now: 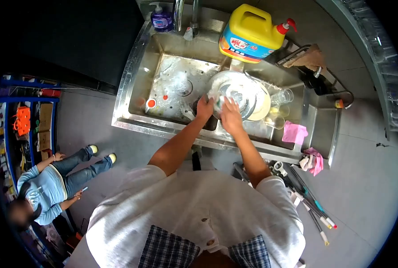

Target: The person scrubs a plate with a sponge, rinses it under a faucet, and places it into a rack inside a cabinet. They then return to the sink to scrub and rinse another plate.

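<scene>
My left hand is closed at the edge of a whitish, foamy thing with a hint of green. My right hand presses on the same thing from the other side, its fingers bent over it. What exactly they hold is hidden by foam and fingers. Just beyond, in the sink's right part, lies a pile of soapy white plates, with a cream plate at its right. Several clear glasses lie beside it, among them one glass on its side.
The left basin has suds and a small red-and-white round thing. Behind stand a yellow detergent jug, a purple soap bottle and a faucet. A pink cloth lies right. Another person is at far left.
</scene>
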### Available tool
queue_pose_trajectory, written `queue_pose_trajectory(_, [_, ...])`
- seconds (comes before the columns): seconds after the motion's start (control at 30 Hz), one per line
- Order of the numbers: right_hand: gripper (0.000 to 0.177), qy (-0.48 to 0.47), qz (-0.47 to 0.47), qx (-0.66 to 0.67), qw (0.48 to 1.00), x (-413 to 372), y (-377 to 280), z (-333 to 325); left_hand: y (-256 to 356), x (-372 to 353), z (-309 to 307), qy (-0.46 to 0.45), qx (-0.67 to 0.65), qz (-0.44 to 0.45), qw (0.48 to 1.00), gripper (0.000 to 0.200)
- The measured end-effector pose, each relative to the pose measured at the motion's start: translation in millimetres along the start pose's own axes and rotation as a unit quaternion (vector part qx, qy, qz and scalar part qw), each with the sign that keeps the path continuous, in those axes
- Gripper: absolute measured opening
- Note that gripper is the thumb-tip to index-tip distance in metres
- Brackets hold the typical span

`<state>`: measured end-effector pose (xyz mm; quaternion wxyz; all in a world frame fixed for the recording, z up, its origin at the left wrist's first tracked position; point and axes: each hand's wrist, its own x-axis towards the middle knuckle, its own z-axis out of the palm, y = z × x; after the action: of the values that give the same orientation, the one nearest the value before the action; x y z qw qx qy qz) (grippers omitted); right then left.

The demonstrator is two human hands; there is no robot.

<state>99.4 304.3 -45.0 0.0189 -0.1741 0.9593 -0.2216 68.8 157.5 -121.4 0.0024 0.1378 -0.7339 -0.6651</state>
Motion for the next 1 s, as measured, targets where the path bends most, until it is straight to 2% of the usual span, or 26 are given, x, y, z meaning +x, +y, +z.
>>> queue_pose_trajectory(0.07, [0.034,0.0,0.034,-0.015,0.999,-17,6,-13,16,0,-5,0.002,0.057,-0.007,0.998,0.043])
queue_pose_trajectory(0.1, [0.033,0.004,0.052,-0.033,0.998,-24,8,-22,12,5,-8,-0.032,0.144,-0.048,0.988,0.047])
queue_pose_trajectory(0.2, [0.029,0.022,0.093,-0.108,0.99,-33,21,-35,34,5,-18,-0.061,0.193,-0.011,0.979,0.048])
queue_pose_trajectory(0.23, [0.028,0.03,0.093,-0.115,0.988,-34,18,-42,33,3,-15,-0.013,0.207,0.027,0.978,0.052])
queue_pose_trajectory(0.3, [0.028,0.072,0.079,-0.132,0.985,-31,21,-49,35,9,-13,-0.048,0.206,0.003,0.977,0.061])
queue_pose_trajectory(0.37, [0.03,0.118,0.112,-0.097,0.982,-28,30,-44,54,9,-17,-0.109,0.213,-0.05,0.97,0.074])
queue_pose_trajectory(0.4, [0.031,0.141,0.128,-0.077,0.979,-26,36,-39,60,6,-18,-0.107,0.222,-0.051,0.968,0.074])
queue_pose_trajectory(0.43, [0.053,0.182,0.142,-0.063,0.971,-21,45,-37,64,4,-17,-0.104,0.231,-0.052,0.966,0.073])
queue_pose_trajectory(0.53, [0.078,0.18,0.299,0.1,0.932,-7,66,-43,60,6,-5,-0.085,0.233,-0.079,0.965,0.075])
queue_pose_trajectory(0.57, [0.093,0.159,0.315,0.091,0.931,-2,75,-42,55,4,-3,-0.071,0.216,-0.084,0.97,0.076])
queue_pose_trajectory(0.7, [0.088,0.019,0.301,0.095,0.949,12,91,-59,43,-2,8,-0.023,0.193,-0.07,0.978,0.076])
queue_pose_trajectory(0.8, [0.086,0.05,0.275,0.091,0.956,12,81,-71,49,-3,13,0.001,0.184,-0.053,0.982,0.068])
queue_pose_trajectory(0.87, [0.089,0.121,0.244,0.169,0.947,-2,86,-50,49,-4,12,0.018,0.189,-0.044,0.981,0.064])
queue_pose_trajectory(0.93, [0.09,0.121,0.322,0.236,0.909,-13,83,-44,43,-4,13,0.026,0.205,-0.028,0.978,0.06])
queue_pose_trajectory(1.0, [0.087,0.095,0.324,0.24,0.91,-11,92,-44,40,-3,10,-0.012,0.222,-0.058,0.973,0.063])
